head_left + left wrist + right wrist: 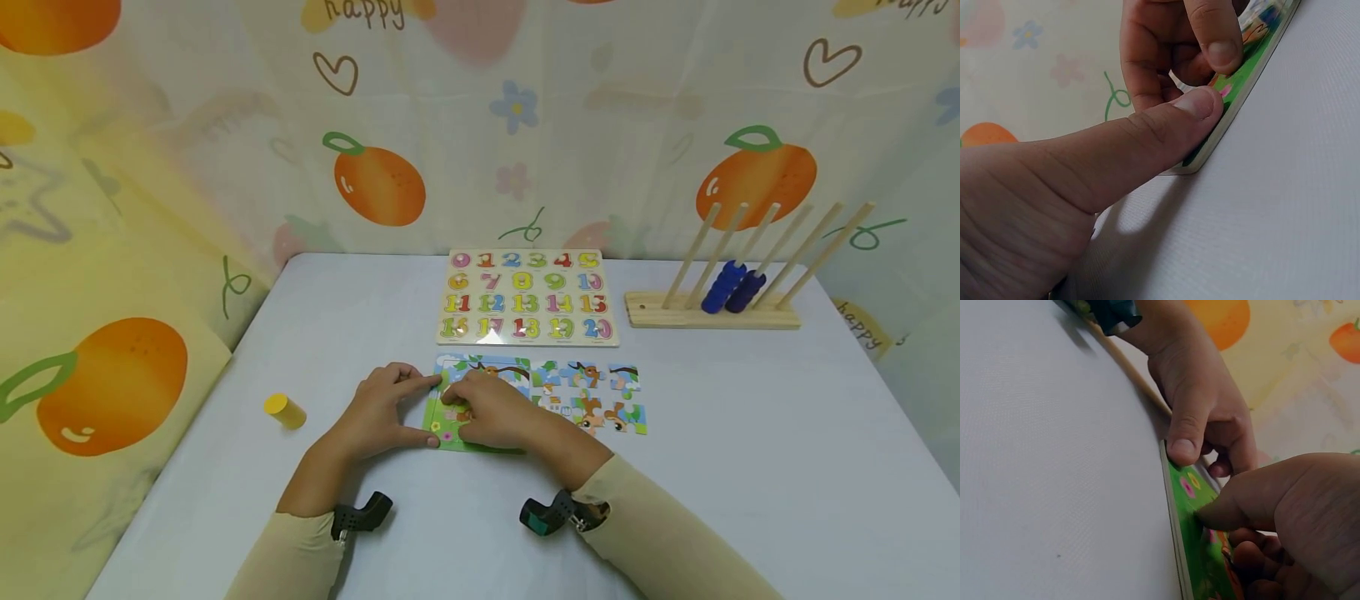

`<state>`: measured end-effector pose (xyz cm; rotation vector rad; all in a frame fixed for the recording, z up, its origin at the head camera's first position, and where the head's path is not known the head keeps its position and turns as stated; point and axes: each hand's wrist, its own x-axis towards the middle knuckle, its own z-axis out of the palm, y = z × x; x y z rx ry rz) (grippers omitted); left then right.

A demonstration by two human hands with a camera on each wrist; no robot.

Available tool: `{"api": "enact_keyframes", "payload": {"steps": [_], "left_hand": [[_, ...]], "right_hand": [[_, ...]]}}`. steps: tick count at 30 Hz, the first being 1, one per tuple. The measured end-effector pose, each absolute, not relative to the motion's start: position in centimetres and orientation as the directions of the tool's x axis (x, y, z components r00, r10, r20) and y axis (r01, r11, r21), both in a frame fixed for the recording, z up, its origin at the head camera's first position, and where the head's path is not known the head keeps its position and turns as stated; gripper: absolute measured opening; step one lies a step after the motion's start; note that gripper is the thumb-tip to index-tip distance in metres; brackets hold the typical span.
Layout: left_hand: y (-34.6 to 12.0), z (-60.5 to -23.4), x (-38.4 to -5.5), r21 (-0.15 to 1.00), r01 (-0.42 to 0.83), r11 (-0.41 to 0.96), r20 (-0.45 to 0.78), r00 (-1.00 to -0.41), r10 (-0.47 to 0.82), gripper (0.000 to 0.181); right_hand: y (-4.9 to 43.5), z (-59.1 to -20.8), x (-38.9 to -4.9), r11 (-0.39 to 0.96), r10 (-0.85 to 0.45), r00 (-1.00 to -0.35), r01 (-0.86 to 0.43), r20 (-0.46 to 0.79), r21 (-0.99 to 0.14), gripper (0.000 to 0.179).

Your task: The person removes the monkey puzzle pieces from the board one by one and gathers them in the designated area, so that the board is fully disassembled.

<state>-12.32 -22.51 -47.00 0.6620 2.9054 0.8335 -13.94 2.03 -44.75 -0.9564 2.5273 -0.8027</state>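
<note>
A jigsaw puzzle board with a green and blue picture lies in front of me on the table. Along its left side rests my left hand, thumb on the lower corner and forefinger reaching the upper edge. The left thumb presses the board's corner in the left wrist view. My right hand is over the board, thumb and curled fingers pinching a puzzle piece, mostly hidden under them. Loose puzzle pieces with animal pictures lie to the right, partly behind my right wrist.
A number board lies behind the puzzle. At the back right stands a wooden peg rack with dark blue beads on two rods. A yellow cylinder is left of my left hand. Printed cloth hangs behind the white table.
</note>
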Motion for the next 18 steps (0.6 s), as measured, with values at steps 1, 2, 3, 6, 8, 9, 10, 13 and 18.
{"api": "enact_keyframes", "payload": {"steps": [1, 2, 3, 6, 8, 9, 10, 13, 18], "left_hand": [[-22.51, -47.03, -12.32, 0.515, 0.388, 0.764, 0.070, -0.908, 0.414, 0.091], [-22.51, -47.05, -12.32, 0.514, 0.387, 0.765, 0.070, -0.908, 0.413, 0.091], [-22.50, -47.07, -12.31, 0.511, 0.389, 0.766, 0.071, -0.908, 0.414, 0.091], [-22.53, -47.13, -12.28, 0.505, 0.395, 0.768, 0.077, -0.906, 0.416, 0.091], [-22.55, -47.17, -12.26, 0.505, 0.392, 0.769, 0.073, -0.907, 0.414, 0.091], [-22.55, -47.18, -12.25, 0.507, 0.390, 0.769, 0.071, -0.907, 0.414, 0.091], [-22.58, -47.21, -12.26, 0.509, 0.390, 0.768, 0.069, -0.907, 0.414, 0.091], [-22.60, -47.24, -12.27, 0.514, 0.387, 0.766, 0.065, -0.908, 0.414, 0.091], [-22.57, -47.16, -12.35, 0.508, 0.386, 0.770, 0.057, -0.907, 0.418, 0.092]], "right_hand": [[2.10, -44.71, -13.96, 0.613, -0.686, -0.721, -0.501, -0.098, -0.610, 0.048], [2.15, -44.68, -13.99, 0.608, -0.690, -0.717, -0.501, -0.099, -0.615, 0.049], [2.21, -44.65, -14.02, 0.605, -0.694, -0.713, -0.501, -0.101, -0.619, 0.051], [2.31, -44.58, -14.09, 0.599, -0.700, -0.706, -0.502, -0.105, -0.624, 0.051], [2.30, -44.54, -14.13, 0.600, -0.701, -0.705, -0.502, -0.107, -0.623, 0.052], [2.28, -44.53, -14.14, 0.601, -0.701, -0.705, -0.501, -0.109, -0.623, 0.052], [2.26, -44.53, -14.15, 0.601, -0.700, -0.705, -0.498, -0.111, -0.625, 0.052], [2.16, -44.50, -14.18, 0.606, -0.695, -0.709, -0.490, -0.118, -0.627, 0.053], [2.05, -44.60, -14.18, 0.617, -0.682, -0.720, -0.472, -0.129, -0.630, 0.052]]}}
